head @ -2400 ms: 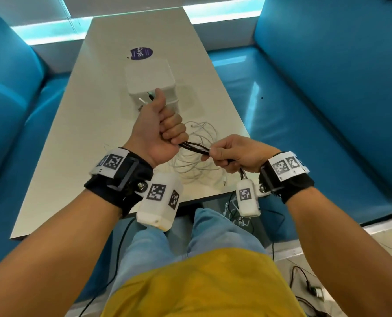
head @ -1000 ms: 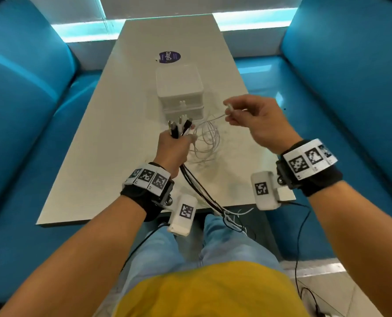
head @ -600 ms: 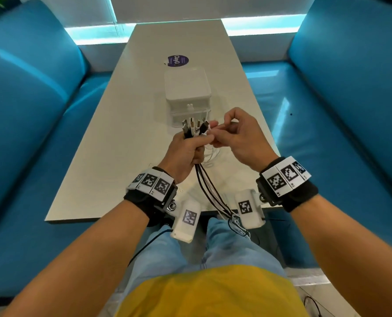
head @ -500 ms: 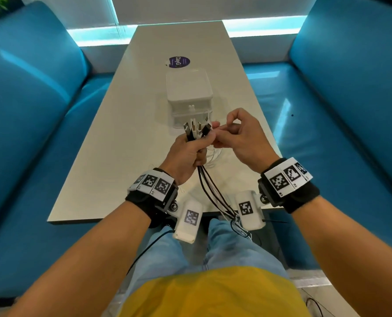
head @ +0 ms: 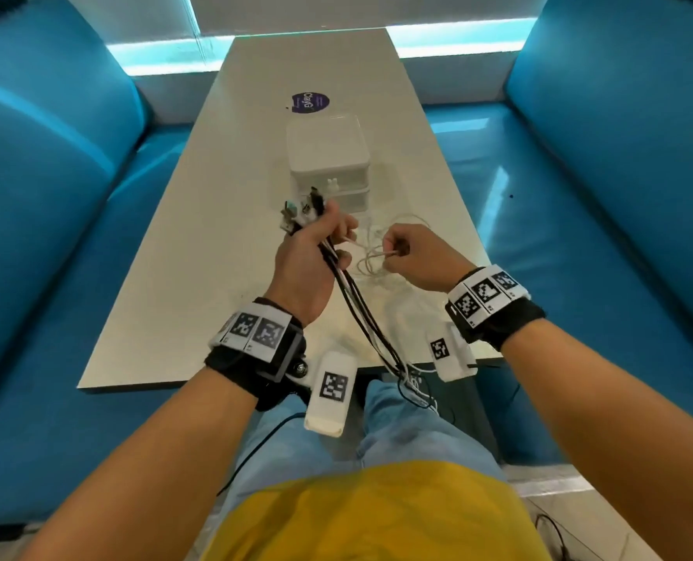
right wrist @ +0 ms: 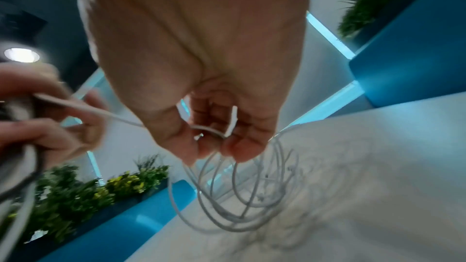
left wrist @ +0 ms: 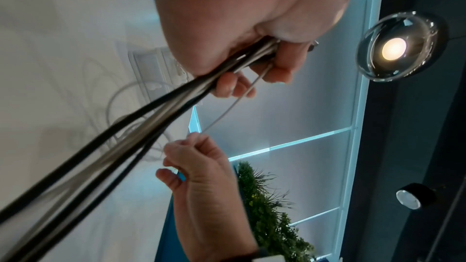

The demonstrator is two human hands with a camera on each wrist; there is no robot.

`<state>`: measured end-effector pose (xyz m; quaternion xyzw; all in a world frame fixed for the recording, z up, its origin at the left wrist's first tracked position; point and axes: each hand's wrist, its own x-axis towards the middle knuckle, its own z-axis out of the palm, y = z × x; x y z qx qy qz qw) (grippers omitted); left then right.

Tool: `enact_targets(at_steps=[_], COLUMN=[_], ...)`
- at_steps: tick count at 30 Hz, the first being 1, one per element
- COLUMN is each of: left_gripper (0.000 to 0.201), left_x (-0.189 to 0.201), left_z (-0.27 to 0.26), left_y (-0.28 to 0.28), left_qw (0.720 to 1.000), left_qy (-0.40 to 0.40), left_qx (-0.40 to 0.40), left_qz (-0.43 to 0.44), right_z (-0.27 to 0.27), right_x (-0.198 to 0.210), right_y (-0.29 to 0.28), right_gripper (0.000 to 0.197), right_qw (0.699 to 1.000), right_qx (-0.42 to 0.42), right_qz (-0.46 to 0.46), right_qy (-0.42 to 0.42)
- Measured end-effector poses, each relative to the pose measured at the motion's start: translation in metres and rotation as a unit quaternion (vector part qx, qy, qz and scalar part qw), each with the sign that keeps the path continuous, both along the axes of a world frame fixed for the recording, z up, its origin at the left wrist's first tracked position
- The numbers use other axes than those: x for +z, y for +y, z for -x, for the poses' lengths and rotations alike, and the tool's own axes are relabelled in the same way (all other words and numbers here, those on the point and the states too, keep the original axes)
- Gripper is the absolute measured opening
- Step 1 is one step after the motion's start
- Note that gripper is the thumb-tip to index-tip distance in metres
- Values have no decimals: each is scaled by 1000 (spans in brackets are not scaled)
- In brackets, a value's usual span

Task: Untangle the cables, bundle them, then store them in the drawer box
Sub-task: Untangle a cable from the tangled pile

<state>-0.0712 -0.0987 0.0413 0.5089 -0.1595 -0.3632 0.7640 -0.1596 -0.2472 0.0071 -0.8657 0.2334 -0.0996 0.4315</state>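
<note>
My left hand point(head: 316, 253) grips a bunch of black and white cables point(head: 361, 313) upright above the table, their plugs point(head: 300, 210) sticking up from the fist; the strands trail down over the table's near edge to my lap. In the left wrist view the cables point(left wrist: 141, 119) run out under the palm. My right hand point(head: 409, 253) pinches a thin white cable point(head: 367, 257) that stretches across to the left hand, with loose white coils point(right wrist: 242, 192) hanging under its fingers onto the table. The white drawer box point(head: 328, 155) stands just beyond both hands, drawers shut.
The long pale table point(head: 223, 277) runs away from me between blue bench seats point(head: 579, 236). A purple round sticker point(head: 310, 103) lies behind the box. More cables point(head: 555, 532) lie on the floor at the lower right.
My right hand has drawn away to the right from the plug ends, pulling the thin white cable out with it. The left hand has tilted its bunch a little to the left.
</note>
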Motion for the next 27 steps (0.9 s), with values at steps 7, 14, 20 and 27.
enact_targets(at_steps=[7, 14, 20, 27], left_gripper=[47, 10, 17, 23], left_x=[10, 13, 12, 8], left_z=[0, -11, -10, -21], left_y=[7, 9, -3, 0], left_qw=[996, 997, 999, 995], left_qy=[61, 36, 24, 72], left_qx=[-42, -75, -22, -45], left_qz=[50, -2, 12, -57], right_z=[-14, -14, -10, -18], right_x=[2, 3, 3, 10], right_y=[-22, -15, 10, 12], right_gripper=[13, 16, 35, 23], right_qw=[997, 993, 990, 984], right_qx=[-58, -68, 108, 16], right_qz=[-31, -53, 80, 157], right_qy=[-31, -76, 40, -85])
